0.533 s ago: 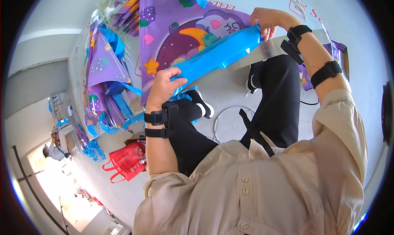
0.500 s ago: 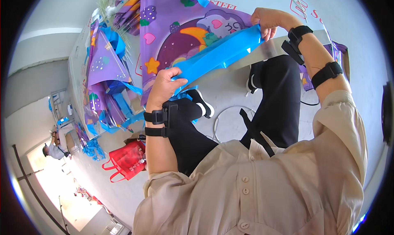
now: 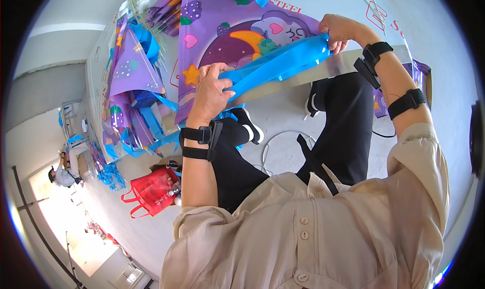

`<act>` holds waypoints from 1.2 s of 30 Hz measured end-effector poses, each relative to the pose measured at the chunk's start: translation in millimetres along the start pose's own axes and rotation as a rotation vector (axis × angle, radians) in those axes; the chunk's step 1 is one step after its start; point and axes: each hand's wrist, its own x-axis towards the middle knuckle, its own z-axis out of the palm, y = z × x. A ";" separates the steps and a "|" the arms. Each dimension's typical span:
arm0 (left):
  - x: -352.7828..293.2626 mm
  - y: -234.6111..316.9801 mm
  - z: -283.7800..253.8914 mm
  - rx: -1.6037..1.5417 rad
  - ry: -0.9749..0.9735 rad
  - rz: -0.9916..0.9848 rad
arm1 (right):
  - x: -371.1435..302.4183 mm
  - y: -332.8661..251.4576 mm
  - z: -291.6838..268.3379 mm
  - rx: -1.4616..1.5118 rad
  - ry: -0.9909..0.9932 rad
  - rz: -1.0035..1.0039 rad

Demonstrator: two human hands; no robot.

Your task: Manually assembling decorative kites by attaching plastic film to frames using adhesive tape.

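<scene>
A wide blue plastic strip (image 3: 283,62) stretches between my hands along the near edge of a purple printed sheet (image 3: 214,54). My left hand (image 3: 211,89) is closed on the strip's left end, its fingers bent over the sheet beside an orange star. At the other end, my right hand (image 3: 339,32) pinches the strip near the sheet's right corner. The strip has a lengthwise fold and bulges a little in the middle. Beneath the sheet is a pale table (image 3: 323,67) with a shiny front edge.
Folded purple sheets with blue strips (image 3: 134,77) lie at the table's left. Behind them are thin white rods (image 3: 139,1). A red bag (image 3: 153,190) rests on the floor left of my legs. Far left, another person (image 3: 64,175) sits near more blue material (image 3: 111,175).
My left hand has shifted up along the sheet, its fingers now bent over the strip's end. The strip looks slacker and more folded. My right hand keeps its pinch.
</scene>
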 end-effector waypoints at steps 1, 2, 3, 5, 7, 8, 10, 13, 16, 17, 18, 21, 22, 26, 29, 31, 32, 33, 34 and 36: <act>0.0 0.0 -1.8 -0.001 0.001 -0.002 | 1.6 2.3 -0.1 -0.001 -0.009 -0.005; 0.1 -0.2 -3.8 -0.010 -0.051 0.028 | 3.2 4.6 0.4 -0.003 -0.010 -0.005; 0.2 0.2 -5.0 -0.020 -0.104 0.057 | 4.6 7.1 1.1 0.000 -0.006 -0.003; -0.3 1.4 -4.4 -0.041 -0.099 0.051 | 6.0 9.6 1.6 0.003 -0.002 -0.001; -2.1 -2.3 -2.7 -0.061 -0.092 0.043 | 6.5 7.7 1.5 -0.016 -0.008 0.012; -3.4 -8.9 -0.8 -0.115 -0.084 -0.004 | 5.7 4.8 1.8 -0.018 -0.009 0.008; -1.6 -19.3 -3.2 -0.172 -0.075 -0.051 | 2.2 2.2 2.4 0.010 0.026 -0.007; 7.6 -26.1 -14.5 -0.761 -0.194 -0.262 | 1.7 3.6 2.2 -0.029 0.034 -0.034; 18.2 -26.9 -24.3 -0.870 -0.258 -0.292 | 0.2 4.2 1.0 -0.022 0.024 -0.015; 20.0 -31.0 -23.3 -0.870 -0.255 -0.293 | 0.2 3.1 1.4 -0.024 0.024 -0.017; 21.7 -35.0 -22.4 -0.853 -0.283 -0.340 | 0.3 2.1 2.0 -0.009 0.027 -0.017; 23.9 -40.3 -16.4 -0.830 -0.329 -0.358 | 0.1 3.2 2.3 -0.005 0.032 -0.013; 23.8 -43.0 -14.6 -0.820 -0.342 -0.331 | -0.2 3.0 2.1 -0.017 0.036 -0.016; 26.7 -50.8 -10.9 -0.786 -0.461 -0.287 | -0.9 3.4 2.1 -0.022 0.050 -0.008; 29.6 -49.3 -12.5 -0.666 -0.511 -0.346 | 1.0 4.2 1.3 -0.051 0.044 -0.019; 34.4 -49.2 -15.6 -0.491 -0.577 -0.354 | 2.1 5.8 0.9 -0.025 0.027 -0.017; 35.1 -47.7 -15.0 -0.494 -0.578 -0.348 | 1.6 7.7 1.1 -0.027 0.030 -0.011; 34.2 -45.9 -14.1 -0.370 -0.457 -0.281 | 1.1 9.7 1.4 0.001 0.030 -0.014; 33.8 -43.0 -14.2 -0.247 -0.335 -0.215 | 0.7 11.0 1.6 0.030 0.029 -0.018; 33.5 -39.0 -16.8 -0.178 -0.270 -0.210 | -1.0 14.5 2.5 0.055 0.045 -0.016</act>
